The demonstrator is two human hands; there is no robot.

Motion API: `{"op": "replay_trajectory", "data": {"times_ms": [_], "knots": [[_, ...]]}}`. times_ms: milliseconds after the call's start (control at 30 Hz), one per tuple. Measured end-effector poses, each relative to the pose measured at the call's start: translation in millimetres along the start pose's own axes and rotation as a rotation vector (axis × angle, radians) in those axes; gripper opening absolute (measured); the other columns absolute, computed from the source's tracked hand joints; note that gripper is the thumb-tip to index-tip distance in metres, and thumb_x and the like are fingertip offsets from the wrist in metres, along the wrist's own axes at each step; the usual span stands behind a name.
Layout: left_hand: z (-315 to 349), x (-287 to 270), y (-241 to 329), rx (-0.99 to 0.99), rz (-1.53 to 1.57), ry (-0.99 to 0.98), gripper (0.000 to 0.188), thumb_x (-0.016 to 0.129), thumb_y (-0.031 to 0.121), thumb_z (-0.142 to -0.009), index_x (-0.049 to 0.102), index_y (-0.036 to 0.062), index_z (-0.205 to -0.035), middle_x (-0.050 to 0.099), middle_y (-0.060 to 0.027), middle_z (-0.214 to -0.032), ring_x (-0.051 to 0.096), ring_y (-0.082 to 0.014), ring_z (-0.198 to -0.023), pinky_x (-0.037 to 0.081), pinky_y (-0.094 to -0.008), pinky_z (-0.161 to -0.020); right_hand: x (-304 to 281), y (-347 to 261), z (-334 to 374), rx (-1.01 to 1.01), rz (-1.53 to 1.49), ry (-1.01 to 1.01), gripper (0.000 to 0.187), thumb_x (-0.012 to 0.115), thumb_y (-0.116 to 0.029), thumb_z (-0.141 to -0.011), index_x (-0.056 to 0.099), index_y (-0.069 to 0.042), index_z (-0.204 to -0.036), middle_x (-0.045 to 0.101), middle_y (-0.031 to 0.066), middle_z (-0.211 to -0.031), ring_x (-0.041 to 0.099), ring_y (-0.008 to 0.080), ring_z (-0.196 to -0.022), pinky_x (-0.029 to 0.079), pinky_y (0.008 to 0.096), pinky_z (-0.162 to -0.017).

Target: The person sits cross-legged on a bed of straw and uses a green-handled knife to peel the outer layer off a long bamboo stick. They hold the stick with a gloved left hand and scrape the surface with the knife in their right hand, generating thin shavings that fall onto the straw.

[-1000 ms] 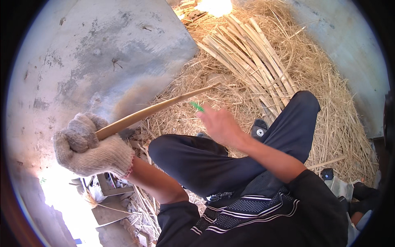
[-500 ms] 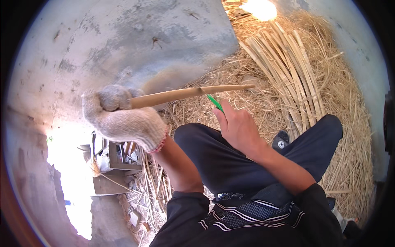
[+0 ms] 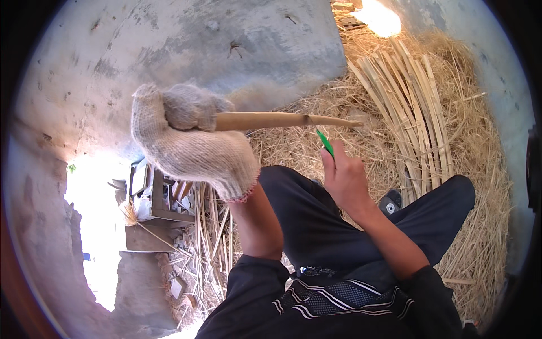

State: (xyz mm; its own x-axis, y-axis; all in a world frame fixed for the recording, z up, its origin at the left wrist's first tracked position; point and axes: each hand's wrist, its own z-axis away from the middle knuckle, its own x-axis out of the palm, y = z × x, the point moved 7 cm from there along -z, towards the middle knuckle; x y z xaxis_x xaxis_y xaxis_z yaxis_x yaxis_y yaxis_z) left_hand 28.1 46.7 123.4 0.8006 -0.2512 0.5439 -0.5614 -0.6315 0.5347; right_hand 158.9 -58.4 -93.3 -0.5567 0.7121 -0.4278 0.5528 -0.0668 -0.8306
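Observation:
My left hand (image 3: 197, 144), in a thick knitted off-white glove, is closed round the wide end of a pale split bamboo strip (image 3: 262, 120). That strip lies almost level and narrows to a thin tip on the right. A knife with a green handle (image 3: 325, 141) is gripped in my bare right hand (image 3: 347, 178), thumb and forefinger along the handle. Its small dark blade meets the strip's lower edge, nearer the thin tip than the glove. How the gloved fingers wrap the strip's end is partly hidden.
Several long pale strips (image 3: 415, 107) lie in a bundle on loose straw (image 3: 474, 152) at the right. A grey plastered wall (image 3: 282, 51) stands ahead. My bent legs (image 3: 305, 209) lie below my hands. At the left are a cluttered wooden frame (image 3: 164, 212) and a bright opening (image 3: 93, 226).
The view has shifted a little. My left hand has risen, so the bamboo strip has gone from slanted to nearly level. The knife sits closer to the strip's thin tip.

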Motion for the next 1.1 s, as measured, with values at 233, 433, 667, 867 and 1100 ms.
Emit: {"op": "replay_trajectory", "data": {"times_ms": [233, 433, 667, 867, 1100], "knots": [[-10, -20, -12, 0.003, 0.031, 0.042, 0.039, 0.052, 0.019, -0.087, 0.032, 0.0221, -0.054, 0.029, 0.0087, -0.044, 0.024, -0.0026, -0.036, 0.021, -0.0219, -0.032, 12, -6, -5, 0.106, 0.125, -0.047, 0.022, 0.05, -0.025, -0.098, 0.053, -0.003, -0.099, 0.056, 0.0196, -0.052, 0.062, 0.0413, -0.053, 0.049, 0.0507, -0.049], [0, -13, 4, 0.047, -0.046, 0.013, 0.041, 0.048, 0.019, -0.087, 0.028, 0.0222, -0.051, 0.027, 0.0075, -0.043, 0.023, -0.0049, -0.034, 0.02, -0.023, -0.031, 10, 7, -5, 0.002, 0.27, 0.005, 0.025, 0.049, -0.027, -0.098, 0.053, -0.003, -0.102, 0.058, 0.0201, -0.055, 0.063, 0.0406, -0.056, 0.051, 0.0497, -0.05], [8, -4, 3, 0.03, 0.017, -0.087, 0.04, 0.046, 0.018, -0.087, 0.029, 0.0228, -0.052, 0.026, 0.0081, -0.044, 0.021, -0.0045, -0.036, 0.014, -0.0236, -0.035, -3, 28, -1, 0.194, 0.087, -0.155, 0.026, 0.047, -0.026, -0.1, 0.054, -0.001, -0.1, 0.06, 0.0191, -0.057, 0.063, 0.041, -0.056, 0.052, 0.049, -0.051], [8, 8, 5, 0.021, 0.075, -0.151, 0.042, 0.049, 0.02, -0.088, 0.028, 0.0231, -0.052, 0.027, 0.0077, -0.043, 0.021, -0.0051, -0.035, 0.014, -0.0234, -0.035, 5, 49, -8, 0.302, 0.078, -0.06, 0.03, 0.048, -0.027, -0.1, 0.055, 0.002, -0.105, 0.056, 0.0209, -0.053, 0.06, 0.042, -0.052, 0.047, 0.0511, -0.051], [11, -1, 8, 0.034, -0.001, -0.079, 0.041, 0.048, 0.021, -0.087, 0.028, 0.0232, -0.051, 0.026, 0.0077, -0.042, 0.021, -0.0056, -0.035, 0.015, -0.0241, -0.035, -13, 21, -1, 0.152, 0.114, -0.149, 0.031, 0.047, -0.031, -0.1, 0.055, -0.001, -0.106, 0.06, 0.0238, -0.06, 0.063, 0.0438, -0.059, 0.05, 0.0508, -0.051]]}}
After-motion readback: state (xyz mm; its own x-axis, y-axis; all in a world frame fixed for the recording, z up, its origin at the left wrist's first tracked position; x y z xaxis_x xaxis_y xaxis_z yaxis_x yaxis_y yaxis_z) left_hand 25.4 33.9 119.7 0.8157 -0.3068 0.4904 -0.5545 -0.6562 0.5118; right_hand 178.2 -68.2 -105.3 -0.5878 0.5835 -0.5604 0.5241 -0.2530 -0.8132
